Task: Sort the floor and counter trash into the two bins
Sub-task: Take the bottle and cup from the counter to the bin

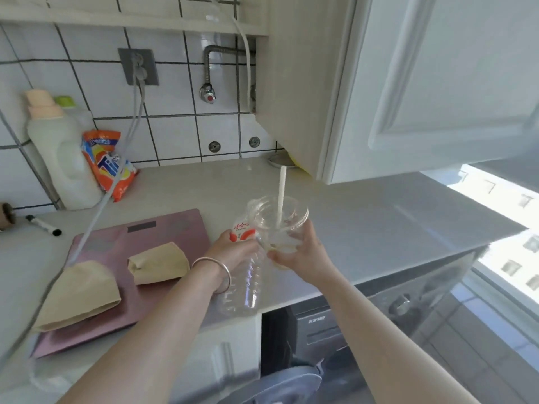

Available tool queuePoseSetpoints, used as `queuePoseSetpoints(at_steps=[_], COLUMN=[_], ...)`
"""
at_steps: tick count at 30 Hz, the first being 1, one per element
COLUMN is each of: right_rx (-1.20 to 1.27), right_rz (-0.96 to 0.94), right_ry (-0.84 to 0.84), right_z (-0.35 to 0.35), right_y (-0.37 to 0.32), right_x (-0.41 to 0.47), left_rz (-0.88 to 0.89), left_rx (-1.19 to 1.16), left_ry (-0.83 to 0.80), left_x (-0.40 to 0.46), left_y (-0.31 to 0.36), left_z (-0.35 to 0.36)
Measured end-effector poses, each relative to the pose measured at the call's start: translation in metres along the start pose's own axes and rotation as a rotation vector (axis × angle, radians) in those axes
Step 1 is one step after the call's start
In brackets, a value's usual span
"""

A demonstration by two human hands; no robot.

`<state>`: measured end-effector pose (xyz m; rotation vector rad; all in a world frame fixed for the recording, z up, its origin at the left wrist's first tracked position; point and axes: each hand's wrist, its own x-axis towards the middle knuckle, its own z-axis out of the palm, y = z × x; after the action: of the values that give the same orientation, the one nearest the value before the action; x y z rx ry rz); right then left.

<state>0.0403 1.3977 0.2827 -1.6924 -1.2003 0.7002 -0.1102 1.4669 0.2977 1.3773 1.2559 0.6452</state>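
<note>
Bottle in left hand, cup in right hand

White-tiled wall, pale counter

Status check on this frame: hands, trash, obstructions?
Left hand grips plastic bottle. Right hand grips clear cup with straw. Nothing blocking; bins not in view.

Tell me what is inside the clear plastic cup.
A white straw stands inside the clear plastic cup, poking above its rim. Some pale residue seems to sit near the bottom, but the right hand gripping the cup covers that part.
</note>
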Motion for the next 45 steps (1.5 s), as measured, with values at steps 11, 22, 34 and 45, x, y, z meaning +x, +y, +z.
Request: queuePoseSetpoints(at_steps=[11,22,34,45], right_rx=[0.238,0.328,0.457,0.526], right_rz=[0.164,0.481,0.798,0.883], right_ry=[0.492,0.937,1.309,1.593], right_z=[-0.030,-0.106,-0.156,-0.219], right_y=[0.036,0.134,0.251,0.354], right_x=[-0.177,-0.479,-0.766,-0.834], left_rz=[0.065,0.050,-0.048,0.002], left_rx=[-0.064,0.178,0.365,0.662], left_ry=[-0.551,-1.110,-1.409,-1.662], left_x=[-0.083,-0.295,-0.541,-0.588], left_y=[-0.028,-0.122,-0.244,-0.346], left_z=[0.063,0.279,0.456,0.620])
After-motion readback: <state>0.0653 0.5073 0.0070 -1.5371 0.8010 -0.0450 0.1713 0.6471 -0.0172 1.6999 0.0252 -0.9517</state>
